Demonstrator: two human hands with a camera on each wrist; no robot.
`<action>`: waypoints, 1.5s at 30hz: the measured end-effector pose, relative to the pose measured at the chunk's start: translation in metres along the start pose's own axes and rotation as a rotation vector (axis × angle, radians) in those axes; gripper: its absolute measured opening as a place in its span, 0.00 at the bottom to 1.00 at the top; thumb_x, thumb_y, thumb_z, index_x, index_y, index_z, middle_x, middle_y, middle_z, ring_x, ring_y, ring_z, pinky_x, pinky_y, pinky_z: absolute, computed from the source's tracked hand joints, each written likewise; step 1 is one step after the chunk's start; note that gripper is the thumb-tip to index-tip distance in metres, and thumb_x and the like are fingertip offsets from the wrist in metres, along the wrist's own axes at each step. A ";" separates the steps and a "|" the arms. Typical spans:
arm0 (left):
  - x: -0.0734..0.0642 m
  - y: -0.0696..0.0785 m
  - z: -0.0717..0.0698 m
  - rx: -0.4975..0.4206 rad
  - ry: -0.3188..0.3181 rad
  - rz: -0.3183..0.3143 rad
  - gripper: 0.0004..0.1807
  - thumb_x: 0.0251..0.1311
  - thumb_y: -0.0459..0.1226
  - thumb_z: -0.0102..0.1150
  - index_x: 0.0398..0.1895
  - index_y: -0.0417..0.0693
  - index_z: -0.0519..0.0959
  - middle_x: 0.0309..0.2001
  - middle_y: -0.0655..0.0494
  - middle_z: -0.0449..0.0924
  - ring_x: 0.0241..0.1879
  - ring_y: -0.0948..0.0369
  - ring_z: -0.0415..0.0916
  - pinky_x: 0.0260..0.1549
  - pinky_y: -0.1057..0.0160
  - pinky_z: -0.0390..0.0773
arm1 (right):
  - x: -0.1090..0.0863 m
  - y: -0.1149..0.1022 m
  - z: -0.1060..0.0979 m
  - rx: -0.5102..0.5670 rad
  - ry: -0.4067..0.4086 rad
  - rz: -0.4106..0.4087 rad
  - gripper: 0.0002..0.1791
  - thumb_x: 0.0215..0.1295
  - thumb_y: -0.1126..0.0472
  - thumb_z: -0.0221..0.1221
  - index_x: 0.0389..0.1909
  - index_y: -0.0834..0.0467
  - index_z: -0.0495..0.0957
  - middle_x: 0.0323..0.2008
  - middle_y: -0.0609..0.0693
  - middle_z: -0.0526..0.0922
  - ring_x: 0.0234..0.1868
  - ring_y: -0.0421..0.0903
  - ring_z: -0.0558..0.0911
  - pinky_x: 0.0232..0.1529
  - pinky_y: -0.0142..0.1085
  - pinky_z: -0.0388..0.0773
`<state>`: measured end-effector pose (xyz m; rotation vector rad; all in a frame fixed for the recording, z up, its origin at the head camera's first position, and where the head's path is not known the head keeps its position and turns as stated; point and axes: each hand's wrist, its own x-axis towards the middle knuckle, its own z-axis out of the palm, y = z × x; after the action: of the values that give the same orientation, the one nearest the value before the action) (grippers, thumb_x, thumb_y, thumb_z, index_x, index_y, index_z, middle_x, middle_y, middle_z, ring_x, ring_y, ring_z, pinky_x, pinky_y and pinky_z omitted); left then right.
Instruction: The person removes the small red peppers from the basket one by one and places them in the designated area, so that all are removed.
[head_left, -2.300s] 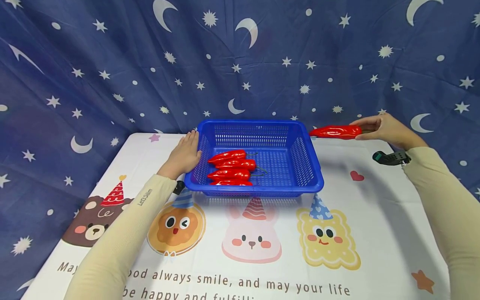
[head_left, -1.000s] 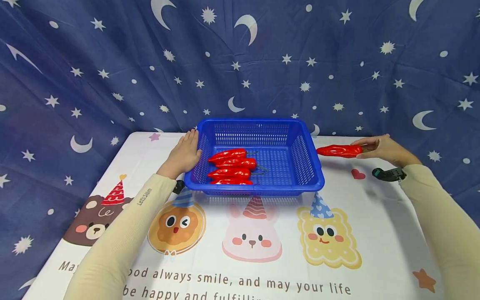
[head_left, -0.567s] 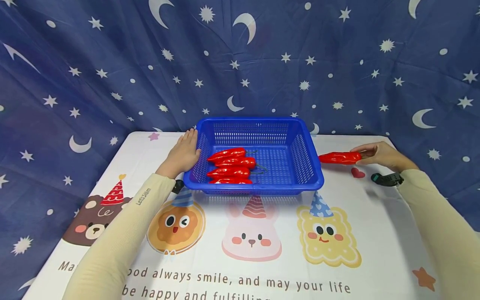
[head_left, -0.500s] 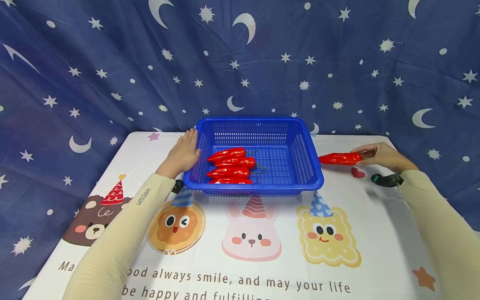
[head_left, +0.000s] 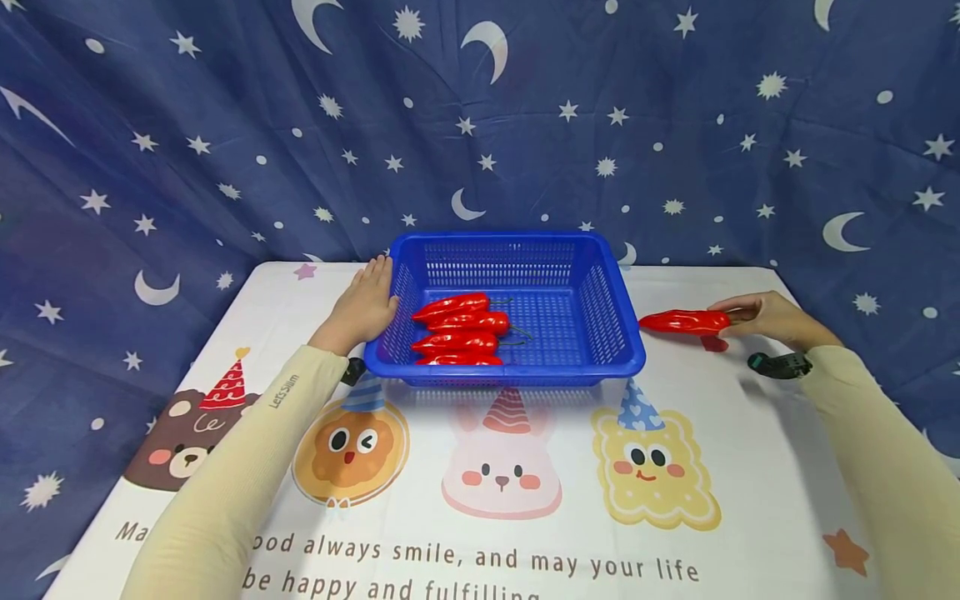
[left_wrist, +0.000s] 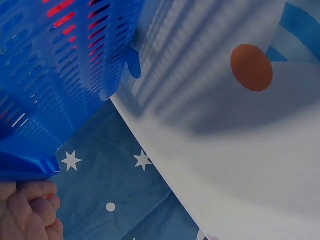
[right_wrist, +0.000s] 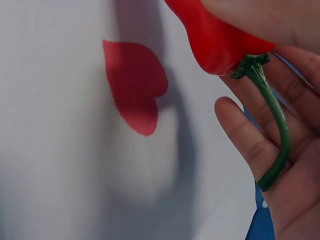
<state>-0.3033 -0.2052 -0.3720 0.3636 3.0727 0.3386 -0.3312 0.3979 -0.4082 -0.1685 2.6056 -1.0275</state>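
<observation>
The blue plastic basket (head_left: 517,376) stands at the back of the table, with several red peppers (head_left: 461,323) lying side by side in its left half. Against its left rim lies my left hand (head_left: 362,304), fingers fairly straight; the left wrist view catches part of this hand (left_wrist: 31,212) by the rim. To the right of the basket, my right hand (head_left: 772,319) pinches one red pepper (head_left: 682,322) near its stem end, tip towards the basket. A curved green stem (right_wrist: 276,117) hangs across the palm in the right wrist view. Pepper and table look slightly apart.
The white tablecloth (head_left: 570,558) carries printed cartoon figures, a heart and lettering. Close behind the basket hangs a dark blue curtain (head_left: 525,125) with stars and moons. Each wrist wears a small black camera (head_left: 780,365).
My right hand has come down with the pepper from the height of the basket's rim towards the table, ending slightly further right. The left hand has stayed at the rim.
</observation>
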 end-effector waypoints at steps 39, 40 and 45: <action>0.001 0.000 0.000 0.000 -0.012 -0.018 0.36 0.67 0.38 0.37 0.72 0.29 0.39 0.73 0.33 0.39 0.74 0.42 0.36 0.73 0.47 0.38 | 0.007 0.012 0.011 -0.037 0.019 0.049 0.37 0.53 0.59 0.66 0.63 0.67 0.66 0.60 0.70 0.70 0.55 0.60 0.73 0.53 0.46 0.78; 0.001 0.000 0.000 0.001 -0.011 -0.017 0.36 0.66 0.38 0.36 0.72 0.29 0.39 0.73 0.33 0.39 0.74 0.42 0.36 0.73 0.47 0.38 | 0.007 0.011 0.011 -0.036 0.019 0.052 0.37 0.53 0.59 0.66 0.63 0.67 0.66 0.60 0.71 0.69 0.56 0.61 0.73 0.54 0.47 0.78; 0.000 0.000 0.000 -0.001 -0.014 -0.016 0.36 0.66 0.38 0.36 0.72 0.29 0.39 0.73 0.33 0.39 0.74 0.41 0.35 0.73 0.47 0.37 | 0.008 0.010 0.011 -0.039 0.016 0.058 0.36 0.54 0.60 0.66 0.63 0.67 0.66 0.61 0.71 0.68 0.57 0.63 0.72 0.52 0.43 0.79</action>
<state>-0.3035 -0.2046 -0.3718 0.3392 3.0603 0.3355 -0.3346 0.3962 -0.4242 -0.0937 2.6302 -0.9625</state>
